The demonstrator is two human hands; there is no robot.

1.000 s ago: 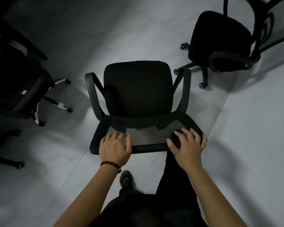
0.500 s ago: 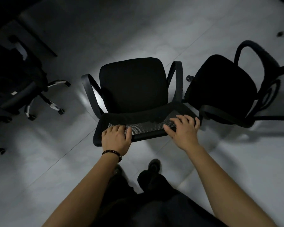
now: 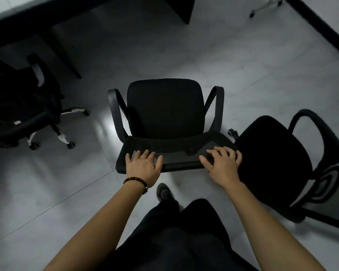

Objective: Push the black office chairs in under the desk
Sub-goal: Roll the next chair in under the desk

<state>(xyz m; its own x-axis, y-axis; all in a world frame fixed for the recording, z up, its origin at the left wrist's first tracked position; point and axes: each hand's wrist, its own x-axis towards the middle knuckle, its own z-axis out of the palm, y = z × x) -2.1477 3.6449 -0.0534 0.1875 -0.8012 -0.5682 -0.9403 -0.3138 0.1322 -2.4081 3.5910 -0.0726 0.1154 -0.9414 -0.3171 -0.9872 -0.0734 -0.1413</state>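
Note:
A black office chair (image 3: 165, 108) with a mesh backrest stands straight in front of me, its seat facing away toward the dark desk (image 3: 70, 14) along the top. My left hand (image 3: 144, 166) lies over the left end of the backrest's top edge, fingers curled on the mesh. My right hand (image 3: 222, 164) grips the right end the same way. A second black chair (image 3: 272, 165) stands close at the right, nearly touching the first. A third black chair (image 3: 25, 106) with a white-and-black base sits at the left, partly under the desk.
The desk's dark leg panel (image 3: 184, 10) hangs at top centre, with shadowed floor beneath the desk. A dark baseboard (image 3: 321, 26) runs down the right. A chair caster and leg (image 3: 262, 8) show at top right. My legs and shoe (image 3: 163, 192) are below the chair.
The chair I hold has rolled forward toward the desk, which has come into view at the top. The right-hand chair has slid from far right to beside and behind my chair.

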